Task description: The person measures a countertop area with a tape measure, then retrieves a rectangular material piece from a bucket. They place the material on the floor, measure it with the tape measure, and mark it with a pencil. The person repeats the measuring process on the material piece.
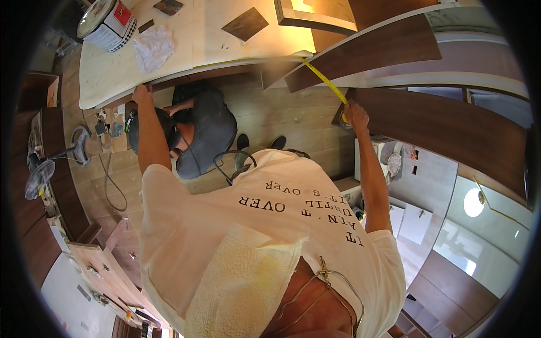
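My right hand (pixel 356 115) is closed around a tape measure (pixel 343 119), its round case partly hidden by the fingers. The yellow tape blade (pixel 324 79) slants up and left from it to the work surface, then runs left along the front edge. At the left end of that pale, covered worktop (pixel 112 84), my left hand (pixel 142 93) is closed at the edge. What its fingers grip is hidden. A dark brown panel (pixel 372 53) lies near the bend of the blade.
Another person (pixel 205 132) crouches below the worktop, close to my left arm. On top are a paint can (pixel 104 25), a crumpled white cloth (pixel 154 49) and a dark square piece (pixel 245 23). A fan (pixel 40 174) stands at left; a cable (pixel 110 186) crosses the floor.
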`<action>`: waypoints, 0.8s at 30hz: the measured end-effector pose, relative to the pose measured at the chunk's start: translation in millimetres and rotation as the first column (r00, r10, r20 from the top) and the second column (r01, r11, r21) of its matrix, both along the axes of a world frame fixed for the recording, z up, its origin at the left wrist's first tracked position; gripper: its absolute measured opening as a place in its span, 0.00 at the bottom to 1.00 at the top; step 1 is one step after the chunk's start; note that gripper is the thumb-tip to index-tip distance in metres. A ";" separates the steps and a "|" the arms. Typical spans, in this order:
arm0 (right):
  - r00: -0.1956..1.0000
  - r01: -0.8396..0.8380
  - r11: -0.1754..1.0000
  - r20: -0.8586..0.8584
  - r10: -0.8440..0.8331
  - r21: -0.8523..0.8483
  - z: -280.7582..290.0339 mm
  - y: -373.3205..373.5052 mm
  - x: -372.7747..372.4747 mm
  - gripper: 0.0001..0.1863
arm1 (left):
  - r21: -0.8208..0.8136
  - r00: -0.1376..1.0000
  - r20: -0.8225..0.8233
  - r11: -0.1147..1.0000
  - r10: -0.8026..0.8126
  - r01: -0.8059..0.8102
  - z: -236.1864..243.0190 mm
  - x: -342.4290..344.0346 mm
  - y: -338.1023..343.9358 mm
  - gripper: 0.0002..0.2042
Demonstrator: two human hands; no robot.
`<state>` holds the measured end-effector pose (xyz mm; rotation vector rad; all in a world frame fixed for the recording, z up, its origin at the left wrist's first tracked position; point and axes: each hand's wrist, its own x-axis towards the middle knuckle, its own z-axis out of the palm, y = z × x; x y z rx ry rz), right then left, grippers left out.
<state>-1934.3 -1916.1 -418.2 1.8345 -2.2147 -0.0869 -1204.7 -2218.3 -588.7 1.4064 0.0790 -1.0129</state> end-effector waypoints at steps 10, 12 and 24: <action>0.950 -0.219 0.975 -0.236 0.204 -0.037 11.7 15.8 3.7 0.10 | 0.071 0.999 0.040 0.997 0.014 -0.017 6.0 0.4 -0.8 0.13; 0.868 -0.328 0.919 -0.454 0.201 -0.220 11.6 14.1 -4.7 0.10 | 0.076 0.998 0.056 0.997 -0.010 0.005 1.8 2.3 -3.2 0.12; 0.994 0.083 0.988 -0.087 -0.072 0.131 32.2 -51.6 -50.8 0.13 | 0.072 0.993 0.111 0.997 -0.049 0.041 -6.6 8.7 -7.0 0.10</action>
